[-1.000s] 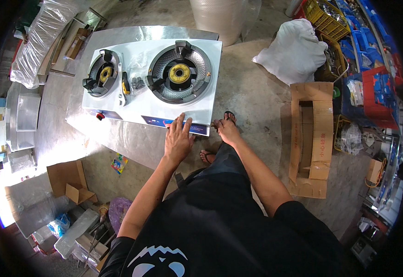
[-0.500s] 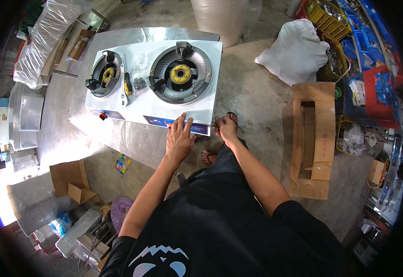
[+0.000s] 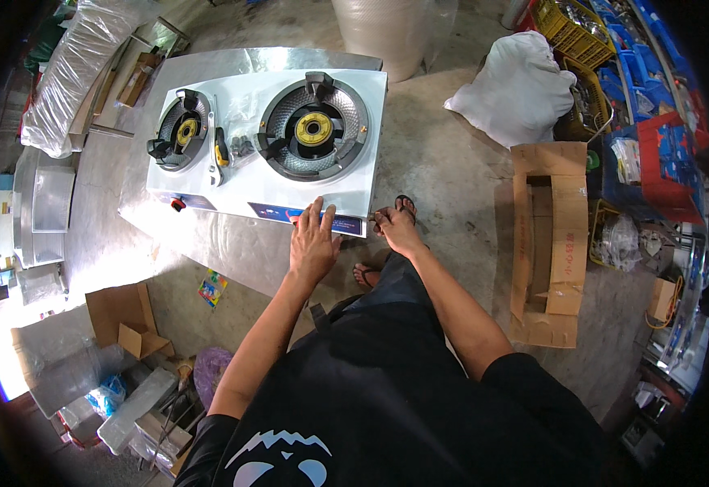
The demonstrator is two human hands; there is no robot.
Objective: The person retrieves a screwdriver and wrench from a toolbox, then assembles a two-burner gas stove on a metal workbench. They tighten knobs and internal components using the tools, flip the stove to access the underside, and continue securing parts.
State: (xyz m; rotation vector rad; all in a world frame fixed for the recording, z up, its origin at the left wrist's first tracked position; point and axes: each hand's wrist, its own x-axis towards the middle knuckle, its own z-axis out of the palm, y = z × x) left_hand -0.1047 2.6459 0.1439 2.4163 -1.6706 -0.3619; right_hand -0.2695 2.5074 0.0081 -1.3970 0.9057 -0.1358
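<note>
Stove (image 3: 273,138), white, with two burners, sits in the upper middle of the frame on a shiny metal sheet (image 3: 208,239) spread over the concrete floor. The person stands at its near edge, both arms coming up from the bottom of the frame. Their left hand (image 3: 312,243) lies flat with the fingers spread on the stove's front strip, just beside the near right corner; it presses rather than grips. The right hand (image 3: 397,229) is at that corner itself, fingers bent around the edge as far as I can see, though whether it truly clasps the edge I cannot tell.

Compared with a second ago, little has shifted: both hands were already at this same front edge, and the stove lies at nearly the same angle. So it looks like a settling or steadying hold, not a lift.

A sandalled foot (image 3: 364,276) shows just below the hands. To the right lies an opened cardboard box (image 3: 549,243), and above it a white sack (image 3: 517,85). A plastic-wrapped bundle (image 3: 75,73) lies at the upper left.
</note>
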